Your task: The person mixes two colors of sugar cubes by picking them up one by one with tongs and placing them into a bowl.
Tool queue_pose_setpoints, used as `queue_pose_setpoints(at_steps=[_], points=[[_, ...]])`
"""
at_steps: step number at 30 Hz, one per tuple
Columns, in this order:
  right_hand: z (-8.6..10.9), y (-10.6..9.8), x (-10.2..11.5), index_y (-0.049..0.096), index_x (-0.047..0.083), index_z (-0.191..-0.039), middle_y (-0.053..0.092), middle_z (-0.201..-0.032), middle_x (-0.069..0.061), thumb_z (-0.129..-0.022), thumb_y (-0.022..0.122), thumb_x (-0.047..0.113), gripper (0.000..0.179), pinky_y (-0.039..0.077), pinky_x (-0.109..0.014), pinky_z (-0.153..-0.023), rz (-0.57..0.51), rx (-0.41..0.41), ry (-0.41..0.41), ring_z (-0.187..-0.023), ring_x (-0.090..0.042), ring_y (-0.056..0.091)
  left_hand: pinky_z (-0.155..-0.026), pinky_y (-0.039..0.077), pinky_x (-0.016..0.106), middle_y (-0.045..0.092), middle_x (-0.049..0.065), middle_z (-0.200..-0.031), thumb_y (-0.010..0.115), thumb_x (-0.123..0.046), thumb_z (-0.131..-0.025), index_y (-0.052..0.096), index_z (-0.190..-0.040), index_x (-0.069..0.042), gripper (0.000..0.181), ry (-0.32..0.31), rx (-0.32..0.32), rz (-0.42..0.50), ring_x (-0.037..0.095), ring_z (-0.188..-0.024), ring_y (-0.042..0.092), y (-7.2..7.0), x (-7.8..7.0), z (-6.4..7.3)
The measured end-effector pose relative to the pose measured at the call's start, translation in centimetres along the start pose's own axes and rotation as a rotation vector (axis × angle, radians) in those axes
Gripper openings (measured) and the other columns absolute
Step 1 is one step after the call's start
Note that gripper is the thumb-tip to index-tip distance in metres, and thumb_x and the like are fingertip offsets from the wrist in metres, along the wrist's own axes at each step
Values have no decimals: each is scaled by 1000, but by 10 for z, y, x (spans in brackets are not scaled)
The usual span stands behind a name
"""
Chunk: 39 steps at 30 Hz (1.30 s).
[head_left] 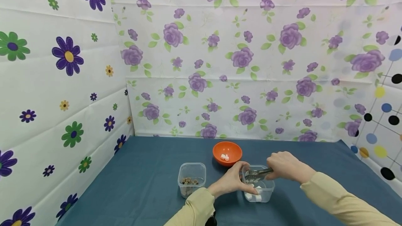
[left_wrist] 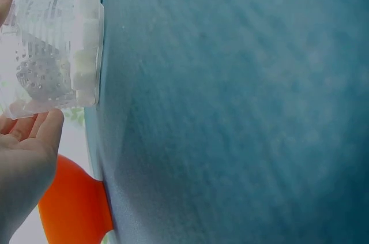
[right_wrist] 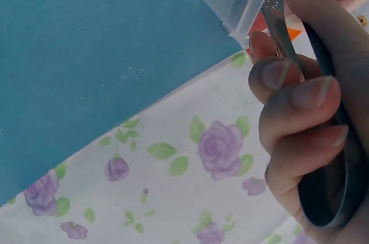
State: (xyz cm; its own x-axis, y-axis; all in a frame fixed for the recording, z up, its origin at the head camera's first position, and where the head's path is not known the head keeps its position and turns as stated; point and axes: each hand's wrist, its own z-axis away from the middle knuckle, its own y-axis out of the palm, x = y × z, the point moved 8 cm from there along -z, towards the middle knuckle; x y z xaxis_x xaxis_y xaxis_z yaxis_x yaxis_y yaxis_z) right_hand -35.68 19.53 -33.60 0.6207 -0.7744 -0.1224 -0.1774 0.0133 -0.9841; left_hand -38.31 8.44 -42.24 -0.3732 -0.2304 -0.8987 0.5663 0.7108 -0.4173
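Note:
My left hand grips a clear plastic container between thumb and fingers, around its left side. White, chunky pieces lie at its bottom; in the left wrist view the white pieces line the base. My right hand holds metal tongs, whose perforated tips are inside the container. In the right wrist view, curled fingers wrap the tongs near their bend. Whether the tips pinch a piece cannot be seen clearly. Just behind, an orange bowl holds a few small white pieces.
Left of my left hand stands a second clear container with small brown pieces. A dark blue cloth covers the table. Flower-patterned sheets rise behind and at the left, a dotted one at the right.

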Motion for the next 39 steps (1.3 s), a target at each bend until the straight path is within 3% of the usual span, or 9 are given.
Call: queue_pose_setpoints(at_steps=[15, 24, 29, 39], points=[[3, 1, -7, 49, 22, -50, 34, -42, 12, -71, 76, 28, 35, 28, -23, -34, -86, 33, 38, -32, -3, 33, -80, 42, 28, 44, -7, -117, 77, -22, -74, 40, -129, -16, 67, -5, 4, 11, 8, -100, 45, 0, 2, 1], [-2, 4, 3, 47, 20, -52, 30, -44, 10, -70, 77, 33, 37, 22, -22, -38, 18, 14, -3, -37, -3, 25, -77, 42, 28, 44, -2, -118, 77, -20, -74, 41, -127, -19, 64, -15, 2, 22, 11, -96, 46, -1, 1, 2], [-2, 6, 1, 45, 20, -50, 28, -43, 10, -70, 77, 34, 40, 20, -22, -39, -7, 38, 17, -37, -3, 23, -80, 42, 28, 44, -4, -119, 77, -20, -73, 40, -128, -17, 66, -4, 7, 16, 9, -102, 45, 1, 0, 1], [3, 3, -8, 50, 23, -51, 35, -43, 12, -72, 75, 31, 34, 29, -23, -35, -108, 50, 31, -33, -3, 34, -81, 42, 28, 44, -7, -119, 78, -23, -72, 40, -129, -16, 69, -10, 3, -1, 7, -103, 44, 0, -1, 0]])
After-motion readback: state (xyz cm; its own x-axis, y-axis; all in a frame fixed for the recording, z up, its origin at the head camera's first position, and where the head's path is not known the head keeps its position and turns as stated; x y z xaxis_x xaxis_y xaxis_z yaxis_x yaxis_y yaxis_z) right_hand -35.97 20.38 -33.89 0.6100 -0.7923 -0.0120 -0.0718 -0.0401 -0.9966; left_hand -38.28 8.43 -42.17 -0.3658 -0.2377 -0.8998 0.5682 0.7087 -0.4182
